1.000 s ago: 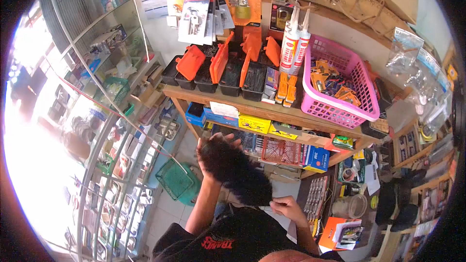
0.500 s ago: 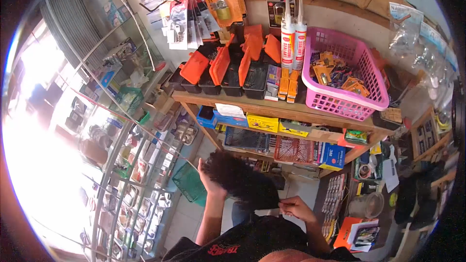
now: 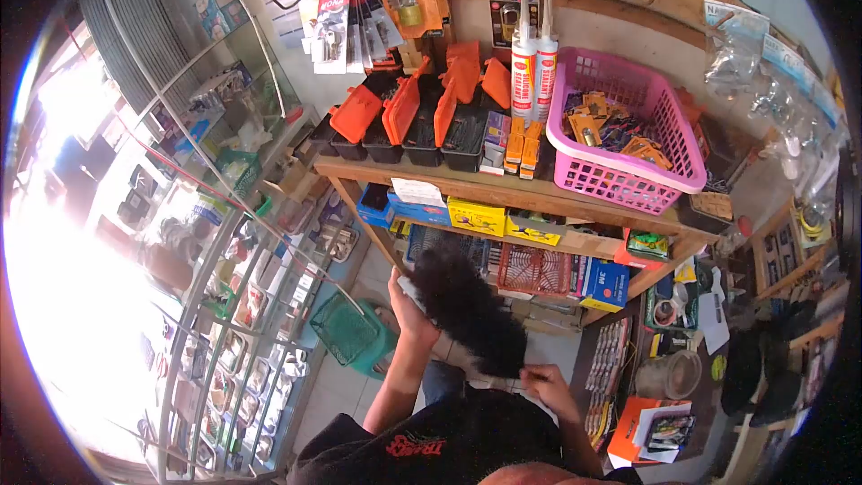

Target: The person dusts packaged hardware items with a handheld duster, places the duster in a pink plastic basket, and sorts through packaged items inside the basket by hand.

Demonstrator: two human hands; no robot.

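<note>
A black, fluffy duster [image 3: 467,310] stretches diagonally in front of my body, over the floor. My left hand [image 3: 415,316] grips its upper left side, the fingers mostly hidden behind it. A pale strip shows along the edge by that hand. At the lower right end, my right hand [image 3: 546,386] pinches the tip between thumb and fingers. The pile hides the duster's underside. Below and left of my left hand, a green basket [image 3: 346,328] stands on the tiled floor.
Ahead is a wooden shelf [image 3: 503,181] with a pink basket [image 3: 620,166] of packets, sealant tubes [image 3: 532,76] and black boxes with orange lids [image 3: 356,114]. A glass display case [image 3: 242,341] runs along the left. Boxes and a clear jar [image 3: 669,377] crowd the right side.
The duster has turned, so its fluffy side shows more broadly and a pale strip appears by my left hand. Both hands keep hold. The view has shifted slightly.
</note>
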